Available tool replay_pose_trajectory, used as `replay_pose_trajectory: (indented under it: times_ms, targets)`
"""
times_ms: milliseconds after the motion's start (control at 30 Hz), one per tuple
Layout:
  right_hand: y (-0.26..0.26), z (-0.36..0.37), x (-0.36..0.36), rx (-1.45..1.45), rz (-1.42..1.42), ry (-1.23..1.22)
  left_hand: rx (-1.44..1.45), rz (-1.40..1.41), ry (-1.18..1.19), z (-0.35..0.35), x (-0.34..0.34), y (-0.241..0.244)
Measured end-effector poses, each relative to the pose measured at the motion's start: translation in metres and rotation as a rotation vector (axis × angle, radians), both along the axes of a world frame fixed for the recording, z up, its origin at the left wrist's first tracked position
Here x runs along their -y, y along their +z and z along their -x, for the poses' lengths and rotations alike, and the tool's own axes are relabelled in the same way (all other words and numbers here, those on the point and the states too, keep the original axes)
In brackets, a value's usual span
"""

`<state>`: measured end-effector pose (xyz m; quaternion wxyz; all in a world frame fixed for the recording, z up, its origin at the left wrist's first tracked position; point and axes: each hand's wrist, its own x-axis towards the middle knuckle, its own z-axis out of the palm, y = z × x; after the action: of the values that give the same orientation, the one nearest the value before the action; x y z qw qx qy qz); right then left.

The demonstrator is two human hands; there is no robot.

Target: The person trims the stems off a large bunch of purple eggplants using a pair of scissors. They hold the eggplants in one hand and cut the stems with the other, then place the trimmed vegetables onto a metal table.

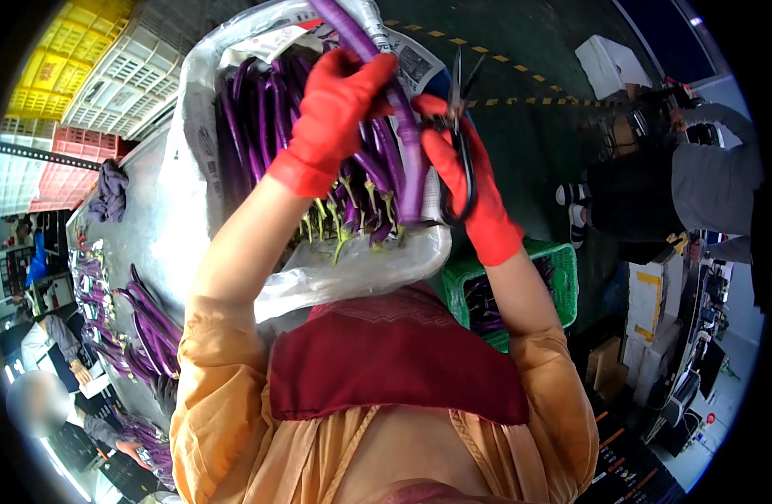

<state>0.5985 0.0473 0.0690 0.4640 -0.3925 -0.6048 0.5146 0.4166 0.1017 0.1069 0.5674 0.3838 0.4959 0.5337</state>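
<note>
A long purple eggplant [406,138] is gripped near its middle by my left hand [341,107], in a red rubber glove; its lower end is blurred. My right hand [471,164], gloved alike, holds black-handled scissors [466,151] just right of the eggplant, their blades parted and pointing up the picture. Beneath both hands, many eggplants [275,113] with green stems lie side by side in a container lined with clear plastic [360,271] and printed paper [417,63]. The container's own walls are mostly hidden by the lining.
A green plastic crate [565,277] with eggplants stands at lower right. More eggplants [149,327] lie on the metal table [140,233] at left, beside a dark cloth [110,192]. Stacked crates [124,75] rise at upper left. A co-worker [707,170] stands at right, another [58,353] at lower left.
</note>
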Motion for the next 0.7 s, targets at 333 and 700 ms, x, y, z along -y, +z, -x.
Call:
replay_pose_trajectory:
  times_ms: [333, 700]
  targets:
    - [-0.048, -0.137, 0.108, 0.01, 0.178, -0.66, -0.809, -0.156, -0.023, 0.058, -0.026, -0.193]
    - [-0.211, -0.296, 0.353, 0.035, 0.459, -1.25, -0.658, 0.419, 0.038, 0.026, -0.047, -0.223]
